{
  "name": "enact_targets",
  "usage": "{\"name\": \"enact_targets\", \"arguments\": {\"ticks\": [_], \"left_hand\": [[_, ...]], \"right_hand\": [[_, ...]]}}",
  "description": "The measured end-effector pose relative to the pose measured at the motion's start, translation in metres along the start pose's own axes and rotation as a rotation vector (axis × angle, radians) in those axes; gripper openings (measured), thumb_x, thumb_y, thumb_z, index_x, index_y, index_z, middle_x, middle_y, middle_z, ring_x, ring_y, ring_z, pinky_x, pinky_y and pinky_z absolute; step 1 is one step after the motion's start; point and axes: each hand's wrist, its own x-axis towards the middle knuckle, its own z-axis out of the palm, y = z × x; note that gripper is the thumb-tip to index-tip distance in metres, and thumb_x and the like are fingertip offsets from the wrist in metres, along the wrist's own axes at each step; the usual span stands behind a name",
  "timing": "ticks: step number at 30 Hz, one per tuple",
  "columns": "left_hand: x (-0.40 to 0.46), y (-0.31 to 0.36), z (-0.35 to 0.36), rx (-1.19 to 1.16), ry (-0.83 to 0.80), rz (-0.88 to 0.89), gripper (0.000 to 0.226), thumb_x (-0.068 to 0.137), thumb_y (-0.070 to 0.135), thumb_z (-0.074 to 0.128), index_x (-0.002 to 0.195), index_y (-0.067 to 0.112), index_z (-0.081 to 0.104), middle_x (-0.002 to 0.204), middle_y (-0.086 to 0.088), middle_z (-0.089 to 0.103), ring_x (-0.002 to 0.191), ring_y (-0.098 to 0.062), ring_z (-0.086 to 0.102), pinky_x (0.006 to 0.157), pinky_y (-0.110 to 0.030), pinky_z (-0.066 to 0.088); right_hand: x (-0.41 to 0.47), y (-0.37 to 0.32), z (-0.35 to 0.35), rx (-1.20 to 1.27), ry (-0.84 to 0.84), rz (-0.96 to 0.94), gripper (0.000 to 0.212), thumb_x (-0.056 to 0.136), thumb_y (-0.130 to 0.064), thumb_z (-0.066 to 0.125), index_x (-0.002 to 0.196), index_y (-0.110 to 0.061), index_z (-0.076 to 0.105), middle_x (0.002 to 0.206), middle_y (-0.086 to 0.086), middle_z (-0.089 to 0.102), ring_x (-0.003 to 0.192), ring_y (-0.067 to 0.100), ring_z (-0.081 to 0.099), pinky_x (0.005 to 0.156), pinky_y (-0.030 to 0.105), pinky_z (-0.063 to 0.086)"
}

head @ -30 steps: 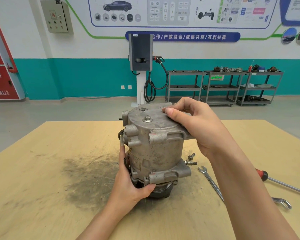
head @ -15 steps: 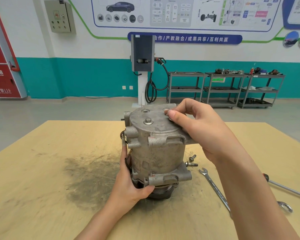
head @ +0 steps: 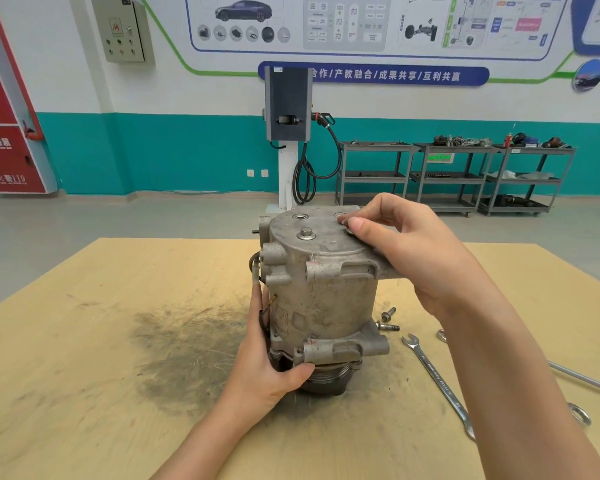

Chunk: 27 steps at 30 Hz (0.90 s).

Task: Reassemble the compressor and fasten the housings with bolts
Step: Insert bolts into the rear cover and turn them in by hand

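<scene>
Compressor (head: pixel 326 299) upright mid-table: left hand (head: pixel 267 368) grips its base, right hand (head: pixel 413 258) pinches a top bolt (head: pixel 350 231) (rim side).

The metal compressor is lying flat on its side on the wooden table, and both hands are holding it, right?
Not quite. The head view shows the compressor standing upright on the wooden table, not lying on its side. The left hand and right hand do both hold it.

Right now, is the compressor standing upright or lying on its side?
Upright. The compressor stands on its pulley end on the table, its flat bolted cover facing up.
</scene>
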Motion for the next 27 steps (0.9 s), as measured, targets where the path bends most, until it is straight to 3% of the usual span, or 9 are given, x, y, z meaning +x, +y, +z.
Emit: {"name": "enact_targets", "arguments": {"ticks": [4, 10, 13, 18, 22, 25, 27], "left_hand": [[-0.001, -0.003, 0.001, 0.023, -0.001, 0.006, 0.122, 0.064, 0.058, 0.082, 0.152, 0.041, 0.0, 0.15, 0.027, 0.035, 0.14, -0.001, 0.037, 0.11, -0.015, 0.034], [-0.001, -0.002, 0.001, 0.061, 0.023, 0.025, 0.115, 0.063, 0.059, 0.082, 0.144, 0.067, 0.001, 0.152, 0.028, 0.032, 0.14, 0.001, 0.036, 0.111, -0.014, 0.032], [-0.001, -0.002, 0.001, 0.063, 0.029, 0.024, 0.113, 0.061, 0.064, 0.081, 0.141, 0.07, 0.002, 0.15, 0.03, 0.033, 0.139, 0.003, 0.037, 0.107, -0.01, 0.033], [-0.001, -0.003, 0.001, 0.066, 0.027, 0.032, 0.114, 0.059, 0.071, 0.079, 0.142, 0.068, 0.001, 0.151, 0.027, 0.036, 0.139, 0.0, 0.038, 0.113, -0.022, 0.035], [-0.001, -0.002, 0.0, 0.079, 0.025, 0.011, 0.114, 0.058, 0.073, 0.078, 0.141, 0.07, 0.0, 0.145, 0.034, 0.039, 0.135, 0.005, 0.041, 0.104, -0.01, 0.036], [-0.001, -0.001, 0.0, 0.071, 0.012, 0.011, 0.119, 0.061, 0.064, 0.082, 0.147, 0.059, 0.001, 0.146, 0.03, 0.04, 0.137, 0.001, 0.041, 0.109, -0.016, 0.036], [-0.002, -0.002, 0.001, 0.073, 0.011, 0.011, 0.118, 0.062, 0.052, 0.081, 0.149, 0.048, 0.001, 0.145, 0.032, 0.042, 0.136, 0.0, 0.042, 0.108, -0.015, 0.036]], "right_hand": [[0.003, 0.004, -0.002, -0.005, 0.007, -0.023, 0.013, 0.091, -0.022, 0.068, 0.078, -0.022, 0.066, 0.103, -0.005, 0.072, 0.109, 0.013, 0.06, 0.102, 0.05, 0.044], [0.007, -0.002, -0.008, -0.037, -0.02, -0.021, 0.005, 0.086, -0.022, 0.073, 0.084, -0.024, 0.077, 0.096, -0.008, 0.074, 0.103, 0.009, 0.064, 0.099, 0.043, 0.048], [0.009, -0.004, -0.012, -0.04, -0.053, 0.007, 0.005, 0.083, -0.025, 0.075, 0.081, -0.021, 0.077, 0.095, -0.007, 0.075, 0.1, 0.007, 0.065, 0.097, 0.042, 0.05], [0.011, 0.0, -0.005, -0.043, 0.017, -0.014, 0.018, 0.079, -0.029, 0.078, 0.073, -0.017, 0.066, 0.09, -0.012, 0.073, 0.097, 0.005, 0.063, 0.092, 0.04, 0.048], [0.012, 0.005, -0.003, -0.035, 0.035, -0.046, 0.02, 0.076, -0.032, 0.079, 0.074, -0.017, 0.066, 0.086, -0.017, 0.072, 0.09, -0.004, 0.061, 0.084, 0.032, 0.045], [0.011, 0.005, -0.01, -0.027, -0.045, -0.066, 0.004, 0.085, -0.028, 0.072, 0.082, -0.025, 0.073, 0.093, -0.014, 0.072, 0.101, 0.003, 0.062, 0.093, 0.034, 0.045], [0.009, 0.006, -0.014, -0.018, -0.107, -0.074, 0.012, 0.089, -0.021, 0.068, 0.087, -0.029, 0.077, 0.098, -0.013, 0.073, 0.104, 0.006, 0.062, 0.095, 0.034, 0.046]]}}
